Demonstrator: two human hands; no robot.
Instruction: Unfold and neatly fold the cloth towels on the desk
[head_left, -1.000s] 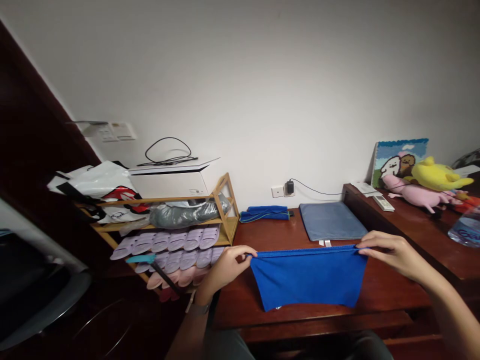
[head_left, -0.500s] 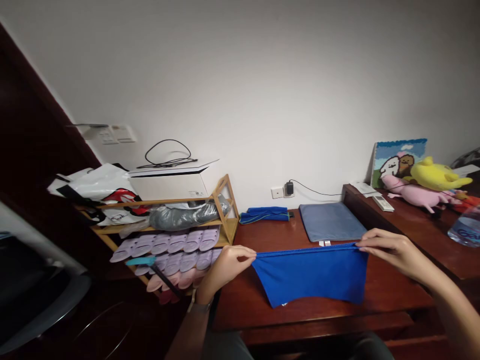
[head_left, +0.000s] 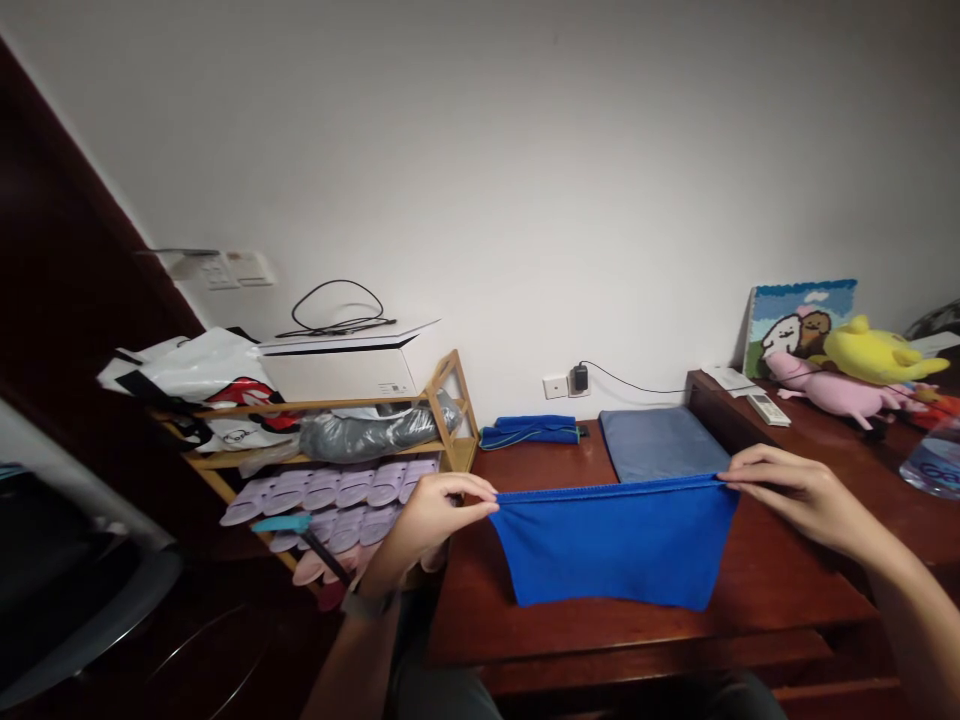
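A bright blue cloth [head_left: 615, 545] hangs stretched between my two hands above a dark red wooden table [head_left: 637, 630]. My left hand [head_left: 435, 510] pinches its top left corner. My right hand [head_left: 795, 490] pinches the top right corner. The cloth's lower edge hangs close to the tabletop. Behind it on the table lie a folded grey-blue cloth [head_left: 656, 442] and a folded blue cloth [head_left: 531, 430].
A wooden rack [head_left: 442, 420] with several lilac and pink slippers, a grey bundle, bags and a white box stands at the left. A raised desk [head_left: 847, 450] on the right holds plush toys, a remote, a picture and a water bottle. A charger is plugged into the wall socket.
Both hands have lifted the blue cloth slightly and shifted it a little to the left; it stays stretched between them.
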